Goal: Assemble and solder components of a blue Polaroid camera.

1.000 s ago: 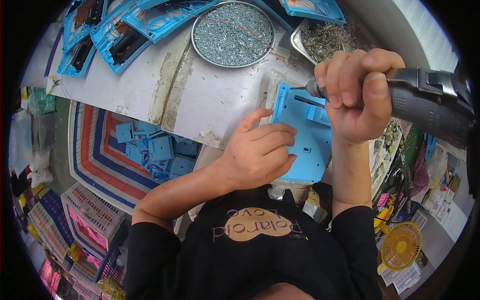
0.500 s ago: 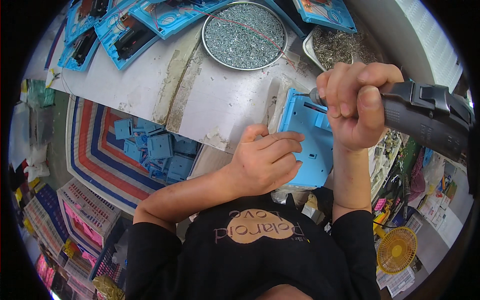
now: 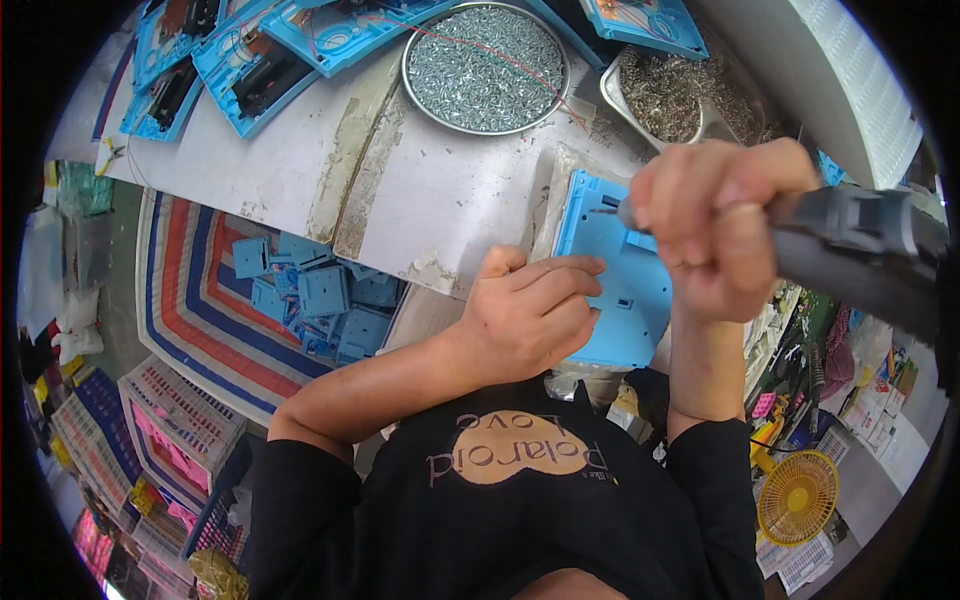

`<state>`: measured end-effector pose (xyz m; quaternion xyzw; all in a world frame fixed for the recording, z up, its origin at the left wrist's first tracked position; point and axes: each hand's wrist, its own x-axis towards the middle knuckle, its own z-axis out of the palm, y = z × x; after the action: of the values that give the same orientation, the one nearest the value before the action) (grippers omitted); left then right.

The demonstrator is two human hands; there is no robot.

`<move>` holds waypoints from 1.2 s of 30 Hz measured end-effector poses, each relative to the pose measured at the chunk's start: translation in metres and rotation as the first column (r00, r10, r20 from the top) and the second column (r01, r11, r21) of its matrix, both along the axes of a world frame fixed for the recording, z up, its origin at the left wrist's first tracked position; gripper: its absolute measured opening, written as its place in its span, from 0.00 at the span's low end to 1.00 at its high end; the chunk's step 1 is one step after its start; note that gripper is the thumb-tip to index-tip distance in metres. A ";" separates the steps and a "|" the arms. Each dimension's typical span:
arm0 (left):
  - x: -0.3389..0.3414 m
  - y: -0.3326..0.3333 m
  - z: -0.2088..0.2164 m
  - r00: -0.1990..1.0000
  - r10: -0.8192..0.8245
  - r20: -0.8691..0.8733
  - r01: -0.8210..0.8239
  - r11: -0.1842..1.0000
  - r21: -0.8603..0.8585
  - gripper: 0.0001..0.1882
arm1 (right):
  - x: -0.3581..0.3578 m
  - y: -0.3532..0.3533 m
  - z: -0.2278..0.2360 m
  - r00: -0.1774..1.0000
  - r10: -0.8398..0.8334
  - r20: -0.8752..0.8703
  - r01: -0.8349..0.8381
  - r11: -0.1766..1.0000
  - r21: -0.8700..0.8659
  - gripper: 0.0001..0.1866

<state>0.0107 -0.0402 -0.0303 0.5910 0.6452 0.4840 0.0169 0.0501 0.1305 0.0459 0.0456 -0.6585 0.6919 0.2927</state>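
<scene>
A light-blue plastic panel with small holes lies on the bench before me. My right hand is closed around a dark electric screwdriver, blurred by motion. Its thin bit points left over the panel's far part, near a dark slot; whether it touches there I cannot tell. My left hand rests at the panel's left edge with curled fingers, the index finger reaching over the surface. What those fingers hold, if anything, is hidden. Beyond the panel stands a round dish full of small silver screws.
At the back right is a metal tray of small brownish metal parts. Open blue casings with wires and black parts crowd the back left. Below the bench, a striped sack holds blue pieces. A yellow fan sits at lower right.
My right hand and the screwdriver have moved slightly nearer to me and right, and the bit has shifted off the panel's far left corner. My left hand has hardly moved.
</scene>
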 end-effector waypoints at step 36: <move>-0.128 0.029 0.020 0.932 0.205 -0.299 -0.233 0.971 -0.061 0.08 | 0.056 -0.034 0.034 0.990 0.134 -0.054 -0.137 0.989 -0.057 0.13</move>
<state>-0.1172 -0.0115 -0.0098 0.5785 0.7248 0.3595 -0.1039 0.1058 0.0969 0.0797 0.0988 -0.6251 0.7282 0.2629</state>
